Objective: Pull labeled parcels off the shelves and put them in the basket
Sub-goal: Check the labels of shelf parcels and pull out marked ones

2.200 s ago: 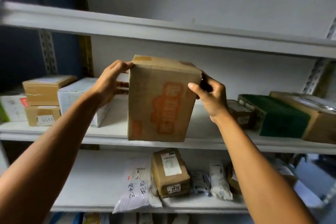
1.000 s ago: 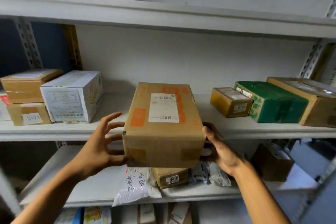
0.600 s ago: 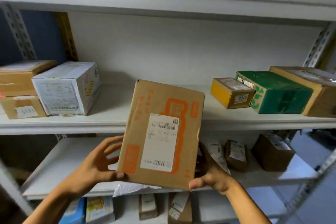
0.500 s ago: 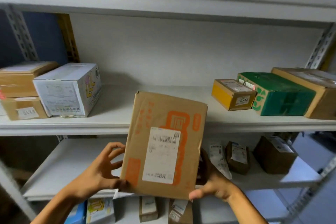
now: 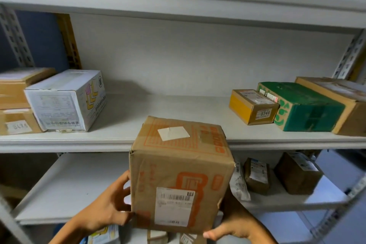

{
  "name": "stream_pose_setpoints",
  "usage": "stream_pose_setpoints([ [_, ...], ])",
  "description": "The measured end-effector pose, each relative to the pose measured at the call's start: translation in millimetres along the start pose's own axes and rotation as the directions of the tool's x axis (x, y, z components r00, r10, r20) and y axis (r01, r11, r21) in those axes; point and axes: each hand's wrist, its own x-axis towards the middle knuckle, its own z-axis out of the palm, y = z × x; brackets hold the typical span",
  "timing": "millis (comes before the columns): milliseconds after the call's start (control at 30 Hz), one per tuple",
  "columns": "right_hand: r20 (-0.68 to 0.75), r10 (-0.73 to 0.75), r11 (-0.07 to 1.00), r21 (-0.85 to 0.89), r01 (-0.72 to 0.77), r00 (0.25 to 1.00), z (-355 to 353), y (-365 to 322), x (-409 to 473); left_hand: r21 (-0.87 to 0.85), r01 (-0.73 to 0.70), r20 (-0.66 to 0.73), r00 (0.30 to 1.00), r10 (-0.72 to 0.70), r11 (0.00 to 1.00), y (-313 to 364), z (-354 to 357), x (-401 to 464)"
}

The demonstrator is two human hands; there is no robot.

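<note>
Holding centre frame, low: a brown cardboard parcel [image 5: 181, 174] with orange print, clear of the shelves and in front of the middle shelf's [image 5: 158, 117] front edge. White barcode label on its near face; a blank white sticker and a strip of tape on its top face.

Left hand [image 5: 108, 207] at lower left of the parcel, fingers [image 5: 120, 182] spread and lying against its left side, thumb at the lower left corner. Right hand [image 5: 235, 224] at lower right, mostly behind and under the parcel; thumb hooked over the bottom right edge, remaining fingers hidden, so their spread cannot be told.

Middle shelf, left of frame: a white box [image 5: 67, 100] beside two stacked brown boxes [image 5: 15, 101]. Right of frame, in a row and touching: a small yellow-brown box [image 5: 252, 106] marked 0346, a green box [image 5: 305, 105], a larger brown box [image 5: 340, 103].

Lower shelf [image 5: 65, 186], right of the parcel: a pale poly bag [image 5: 238, 182] and two small brown boxes [image 5: 257, 175] [image 5: 297, 172]. Upper shelf [image 5: 178, 0] spans the top of frame. More packages show at the bottom edge, blurred.
</note>
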Motion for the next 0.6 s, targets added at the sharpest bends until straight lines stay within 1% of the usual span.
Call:
stream_pose_setpoints([
  [67, -0.024, -0.060, 0.998, -0.001, 0.060, 0.998, -2, -1, -1, 0.023, 0.007, -0.065, 0.998, -0.005, 1.000, -4, 0, 0],
  [133, -0.046, -0.147, 0.989, -0.037, 0.145, 0.988, -5, -9, -3, 0.002, -0.007, -0.165, 0.986, 0.007, 1.000, 1, 0, -1],
  [200, -0.086, -0.211, 0.976, -0.068, 0.205, 0.974, -11, -25, 0, 0.007, -0.033, -0.226, 0.973, 0.034, 0.999, 17, 0, 1],
  [267, -0.125, -0.282, 0.959, -0.063, 0.276, 0.951, -19, -52, 6, 0.030, -0.052, -0.272, 0.961, 0.058, 0.998, 39, -2, 7],
  [333, -0.155, -0.366, 0.930, -0.101, 0.354, 0.918, -27, -79, 17, 0.053, -0.099, -0.300, 0.947, 0.110, 0.994, 63, -4, 15],
  [367, -0.162, -0.384, 0.923, -0.108, 0.370, 0.909, -30, -91, 23, 0.047, -0.125, -0.309, 0.942, 0.133, 0.991, 75, -6, 20],
  [433, -0.203, -0.350, 0.936, -0.038, 0.349, 0.915, -36, -118, 31, 0.061, -0.155, -0.309, 0.937, 0.166, 0.986, 98, -10, 33],
  [533, -0.295, -0.272, 0.954, 0.040, 0.296, 0.916, -47, -150, 48, 0.116, -0.151, -0.290, 0.940, 0.179, 0.982, 126, -15, 52],
  [600, -0.401, -0.212, 0.957, 0.101, 0.273, 0.891, -53, -165, 65, 0.111, -0.162, -0.321, 0.928, 0.190, 0.980, 135, -20, 67],
])
